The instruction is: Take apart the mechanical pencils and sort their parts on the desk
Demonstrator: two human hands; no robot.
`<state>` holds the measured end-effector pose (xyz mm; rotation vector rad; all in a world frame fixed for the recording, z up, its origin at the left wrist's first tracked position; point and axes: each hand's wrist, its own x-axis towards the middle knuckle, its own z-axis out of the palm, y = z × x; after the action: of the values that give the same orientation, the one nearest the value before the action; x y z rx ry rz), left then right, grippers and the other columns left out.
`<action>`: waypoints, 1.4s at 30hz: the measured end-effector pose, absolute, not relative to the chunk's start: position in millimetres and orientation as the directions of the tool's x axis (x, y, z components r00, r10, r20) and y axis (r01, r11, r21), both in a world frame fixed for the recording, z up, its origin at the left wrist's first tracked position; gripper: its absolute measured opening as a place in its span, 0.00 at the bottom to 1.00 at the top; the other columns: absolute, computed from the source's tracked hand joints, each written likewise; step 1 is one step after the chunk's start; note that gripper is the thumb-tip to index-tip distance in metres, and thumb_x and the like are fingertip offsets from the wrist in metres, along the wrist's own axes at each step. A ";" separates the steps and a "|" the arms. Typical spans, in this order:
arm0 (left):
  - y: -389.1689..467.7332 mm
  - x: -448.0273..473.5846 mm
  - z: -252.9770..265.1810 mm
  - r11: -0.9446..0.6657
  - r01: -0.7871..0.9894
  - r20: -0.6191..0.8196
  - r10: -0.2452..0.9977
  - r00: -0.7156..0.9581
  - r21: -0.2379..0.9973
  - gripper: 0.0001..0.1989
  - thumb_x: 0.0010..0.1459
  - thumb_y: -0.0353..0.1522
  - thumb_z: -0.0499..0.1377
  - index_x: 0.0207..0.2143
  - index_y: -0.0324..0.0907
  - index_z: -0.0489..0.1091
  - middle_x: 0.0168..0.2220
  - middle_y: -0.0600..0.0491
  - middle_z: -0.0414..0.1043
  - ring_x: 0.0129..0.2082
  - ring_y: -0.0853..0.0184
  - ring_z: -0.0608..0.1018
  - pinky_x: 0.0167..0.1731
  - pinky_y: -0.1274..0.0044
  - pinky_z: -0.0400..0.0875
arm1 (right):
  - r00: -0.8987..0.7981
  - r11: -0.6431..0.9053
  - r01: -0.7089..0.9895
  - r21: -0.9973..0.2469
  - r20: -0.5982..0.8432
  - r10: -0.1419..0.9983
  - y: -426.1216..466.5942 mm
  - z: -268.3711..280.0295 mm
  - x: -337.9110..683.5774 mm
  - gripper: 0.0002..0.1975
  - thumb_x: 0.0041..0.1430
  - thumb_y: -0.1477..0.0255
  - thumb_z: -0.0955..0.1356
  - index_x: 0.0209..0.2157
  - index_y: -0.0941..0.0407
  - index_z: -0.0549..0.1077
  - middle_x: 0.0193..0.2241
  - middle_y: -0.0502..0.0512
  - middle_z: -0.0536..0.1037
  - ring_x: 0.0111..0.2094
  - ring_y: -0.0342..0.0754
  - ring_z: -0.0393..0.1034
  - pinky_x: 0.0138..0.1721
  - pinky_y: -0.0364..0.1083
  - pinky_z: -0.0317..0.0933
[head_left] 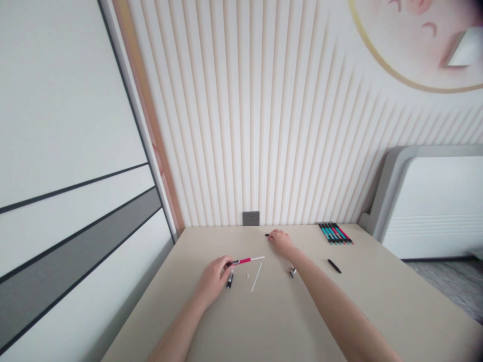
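Note:
My left hand (216, 279) is closed on a pen (244, 261) with a pink and black barrel. A thin white rod sticks out of its right end. Just under those fingers lies a short black and grey pen part (230, 280) on the table. Farther back, my right hand (279, 242) has its fingers pinched at a small black pen part (266, 235), mostly hidden by them. Between the hands a loose thin white rod (256, 277) lies beside a tiny pale piece (247, 275). Small metallic parts (293, 272) rest by my right forearm.
A row of several black, teal and red pens (335, 233) lies at the table's back right. Nearer, a black pen part (334, 266) lies alone. The beige table (226, 332) meets a ribbed wall with a dark socket (251, 218). A white cabinet stands left.

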<state>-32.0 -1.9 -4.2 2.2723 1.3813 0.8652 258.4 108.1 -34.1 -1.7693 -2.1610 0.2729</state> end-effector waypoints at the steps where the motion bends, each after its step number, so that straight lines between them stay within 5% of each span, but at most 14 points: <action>1: -1.7 -32.1 -4.5 -0.467 0.677 0.319 0.884 0.341 0.569 0.09 0.63 0.36 0.51 0.39 0.44 0.70 0.37 0.50 0.76 0.38 0.62 0.76 0.39 0.74 0.68 | -0.169 0.204 0.915 -0.348 0.129 0.977 109.6 -34.8 259.6 0.12 0.65 0.75 0.61 0.39 0.58 0.76 0.44 0.62 0.75 0.48 0.54 0.68 0.48 0.50 0.57; 9: 0.8 -33.3 -8.0 -0.481 0.684 0.323 0.876 0.357 0.549 0.10 0.63 0.35 0.51 0.41 0.44 0.70 0.36 0.51 0.76 0.37 0.62 0.77 0.38 0.75 0.68 | -0.176 0.212 0.903 -0.373 0.127 0.976 111.2 -28.1 265.7 0.13 0.65 0.75 0.61 0.39 0.61 0.77 0.41 0.63 0.75 0.43 0.51 0.70 0.44 0.45 0.58; 20: -1.6 -29.3 -2.2 -0.427 0.684 0.322 0.903 0.285 0.592 0.10 0.63 0.37 0.51 0.39 0.44 0.70 0.35 0.51 0.75 0.35 0.63 0.76 0.36 0.76 0.67 | -0.419 0.477 0.741 -0.473 0.229 0.879 2.7 -13.7 263.2 0.12 0.65 0.74 0.61 0.38 0.53 0.77 0.39 0.54 0.76 0.42 0.49 0.70 0.44 0.46 0.59; 27: -2.2 -29.5 -1.2 -0.436 0.669 0.311 0.900 0.306 0.602 0.10 0.63 0.37 0.52 0.39 0.44 0.70 0.35 0.50 0.75 0.35 0.63 0.76 0.36 0.75 0.68 | -0.457 0.501 0.695 -0.516 0.220 0.862 -29.6 -15.9 258.7 0.12 0.64 0.74 0.62 0.35 0.53 0.77 0.39 0.54 0.76 0.43 0.50 0.68 0.48 0.48 0.58; 34: -1.3 -25.7 -5.6 -0.496 0.641 0.325 0.868 0.375 0.586 0.08 0.63 0.35 0.52 0.39 0.44 0.71 0.37 0.51 0.75 0.38 0.62 0.76 0.40 0.74 0.68 | -0.244 0.408 0.560 -0.721 0.327 0.913 -26.9 -24.3 262.3 0.12 0.65 0.67 0.61 0.38 0.54 0.76 0.36 0.55 0.78 0.39 0.49 0.71 0.43 0.48 0.63; 42: -0.2 -24.5 -9.2 -0.534 0.627 0.342 0.845 0.411 0.567 0.08 0.63 0.35 0.52 0.40 0.45 0.71 0.38 0.51 0.75 0.40 0.62 0.76 0.43 0.72 0.68 | -0.170 0.386 0.550 -0.741 0.352 0.920 -26.8 -24.5 259.5 0.14 0.64 0.63 0.63 0.38 0.54 0.77 0.36 0.58 0.79 0.38 0.51 0.72 0.42 0.49 0.65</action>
<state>-24.5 -0.2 -9.2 2.3214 1.2686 0.8652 259.5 -26.8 -24.5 -1.2741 -1.8440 0.5837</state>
